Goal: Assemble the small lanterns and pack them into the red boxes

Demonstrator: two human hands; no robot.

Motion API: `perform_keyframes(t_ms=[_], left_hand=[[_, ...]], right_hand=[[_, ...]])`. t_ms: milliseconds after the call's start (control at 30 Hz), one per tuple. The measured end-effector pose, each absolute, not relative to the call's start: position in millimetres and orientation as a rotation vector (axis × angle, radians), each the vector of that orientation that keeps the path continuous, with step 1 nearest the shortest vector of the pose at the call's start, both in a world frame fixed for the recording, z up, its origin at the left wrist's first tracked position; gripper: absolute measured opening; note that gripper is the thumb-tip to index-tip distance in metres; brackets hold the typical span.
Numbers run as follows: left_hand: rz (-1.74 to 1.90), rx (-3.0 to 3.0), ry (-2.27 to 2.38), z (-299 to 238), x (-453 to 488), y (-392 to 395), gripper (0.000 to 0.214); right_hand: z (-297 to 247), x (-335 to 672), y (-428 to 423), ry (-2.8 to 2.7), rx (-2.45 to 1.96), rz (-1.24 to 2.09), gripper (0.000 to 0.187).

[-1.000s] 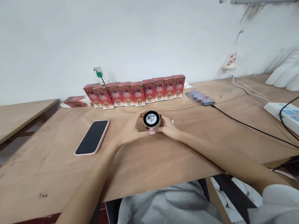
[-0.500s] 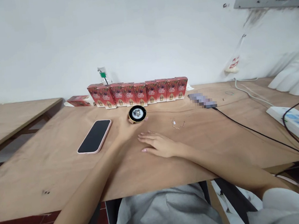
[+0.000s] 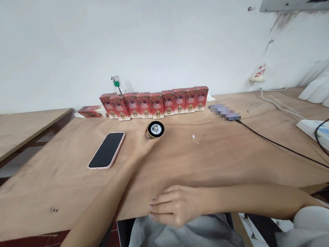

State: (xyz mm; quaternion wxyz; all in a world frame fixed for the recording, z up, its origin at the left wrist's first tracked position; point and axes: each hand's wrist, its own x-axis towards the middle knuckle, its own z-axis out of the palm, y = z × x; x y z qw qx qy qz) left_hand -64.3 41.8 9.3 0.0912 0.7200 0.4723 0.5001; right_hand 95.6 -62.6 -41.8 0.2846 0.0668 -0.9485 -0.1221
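Observation:
My left hand [image 3: 141, 140] reaches forward across the wooden table [image 3: 71, 186] and is closed on a small round black jar with a gold rim [image 3: 155, 129]; the fingers blend with the wood. The jar sits just in front of a row of several upright red boxes [image 3: 156, 103] by the wall. My right hand [image 3: 172, 206] rests at the table's near edge with its fingers lying loosely together, and it holds nothing.
A black phone in a pink case [image 3: 107, 150] lies left of the jar. One red box [image 3: 90, 112] lies flat at the row's left end. A small wire piece [image 3: 197, 137], a black cable [image 3: 286, 146] and a white power strip [image 3: 326, 139] are to the right.
Both hands held the jar in mid-table. The left hand moved it forward toward the red boxes. The right hand let go and drew back to the near edge.

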Motion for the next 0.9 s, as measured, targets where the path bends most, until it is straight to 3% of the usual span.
perform_keyframes(t_ms=[200,467,900], left_hand=[[1.391,2.259,1.407,11.0,-64.6,39.2,0.03],[1.342,2.359,1.318,0.9,-61.1,41.3,0.018],[1.134,2.5,1.278,-1.5,-58.8,40.6,0.028]], right_hand=[[-37.3,98.0,-62.1,-2.428,0.312,-0.29,0.016],[-10.2,116.7,-25.7,-2.113,-0.371,0.193,0.033],[-12.2,116.5,20.8,-1.449,-0.64,0.677,0.007]])
